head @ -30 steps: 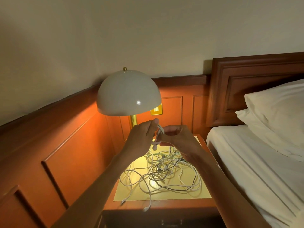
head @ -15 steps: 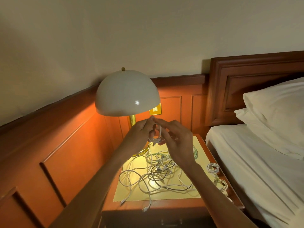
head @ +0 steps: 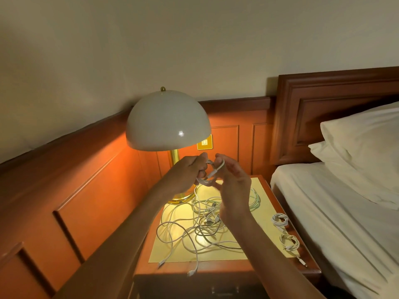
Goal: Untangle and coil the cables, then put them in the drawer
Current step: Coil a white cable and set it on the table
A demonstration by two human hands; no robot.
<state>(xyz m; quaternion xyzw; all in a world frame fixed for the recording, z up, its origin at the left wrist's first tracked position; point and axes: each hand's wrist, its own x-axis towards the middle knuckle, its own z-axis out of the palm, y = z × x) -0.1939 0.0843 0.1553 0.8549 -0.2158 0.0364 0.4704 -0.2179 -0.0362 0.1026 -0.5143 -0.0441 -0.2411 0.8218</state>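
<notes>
Left hand (head: pixel 187 173): fingers curled, pinching a small coil of white cable (head: pixel 213 172), raised above the nightstand in front of the lamp stem
Right hand (head: pixel 233 186): fingers loosely curled, gripping a loop of the same cable
Bed (head: pixel 334 212): white sheets, at right
Lamp (head: pixel 167 121): white dome shade, lit
Nightstand (head: pixel 216 268): wooden, with a yellow mat on top
Tangled cables (head: pixel 200 225): loose heap on the mat, two ends over the front edge
Far coil (head: pixel 280 220), near coil (head: pixel 289 241): wound bundles at the mat's right edge
</notes>
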